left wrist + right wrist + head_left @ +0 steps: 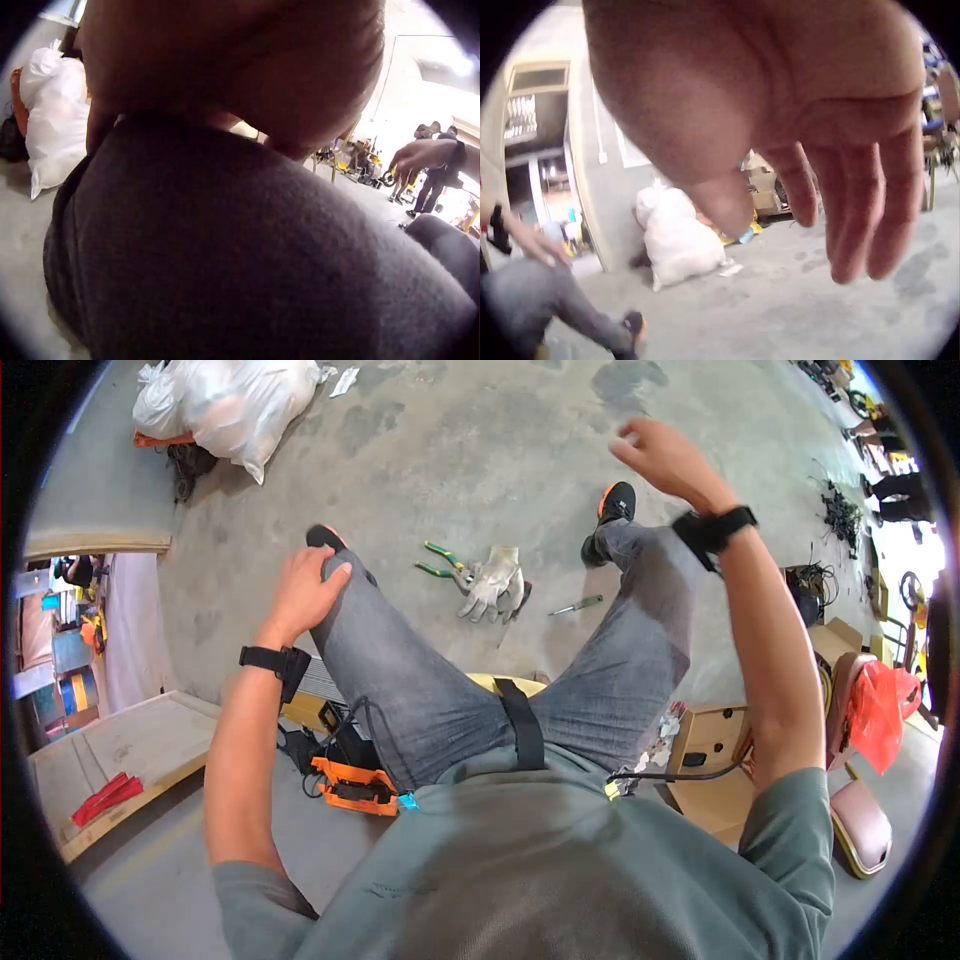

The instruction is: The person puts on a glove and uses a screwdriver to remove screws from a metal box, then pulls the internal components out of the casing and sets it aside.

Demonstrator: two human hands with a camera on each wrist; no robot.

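Note:
My left hand (306,594) rests on the grey-trousered left knee (345,600), its thumb spread to the side. In the left wrist view the knee (217,247) fills most of the picture under the palm. Held up in the air past the other knee, my right hand (672,460) has loose fingers and nothing in it. Its palm and hanging fingers (859,202) show in the right wrist view. Between the feet on the floor lie green-handled pliers (440,559), partly under pale work gloves (492,585). A screwdriver (578,605) with a green handle lies to their right.
White sacks (245,405) stand at the far left. An orange case (355,788) is beside the seat on the left, near a wooden platform (150,745). On the right are a cardboard box (707,745) and a red plastic bag (882,710). People (439,172) stand farther off.

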